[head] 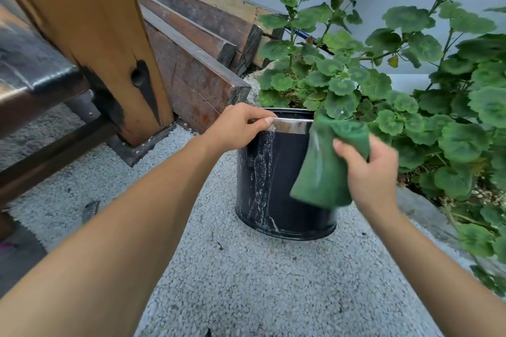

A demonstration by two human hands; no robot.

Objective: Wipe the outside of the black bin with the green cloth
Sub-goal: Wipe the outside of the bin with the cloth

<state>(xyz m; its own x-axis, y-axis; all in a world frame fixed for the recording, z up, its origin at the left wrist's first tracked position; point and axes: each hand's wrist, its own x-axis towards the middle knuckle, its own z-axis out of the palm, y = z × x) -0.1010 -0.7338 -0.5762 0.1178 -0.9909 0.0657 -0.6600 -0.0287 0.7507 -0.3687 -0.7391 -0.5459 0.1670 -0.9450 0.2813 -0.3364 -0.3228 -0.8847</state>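
Observation:
A round black bin (273, 178) with a shiny metal band at its rim stands upright on the pebbled ground. White dried streaks run down its left side. My left hand (241, 124) grips the rim at the left, thumb lying along the metal band. My right hand (368, 169) holds a green cloth (327, 161) bunched in its fingers. The cloth hangs against the bin's right front, from the rim down to about two thirds of the wall. Leaves hide the back of the rim.
A leafy green plant (397, 68) crowds the bin from behind and from the right. A thick wooden post (109, 44) and stacked timber planks (197, 44) stand to the left. Pale pebbled ground (246, 282) spreads in front.

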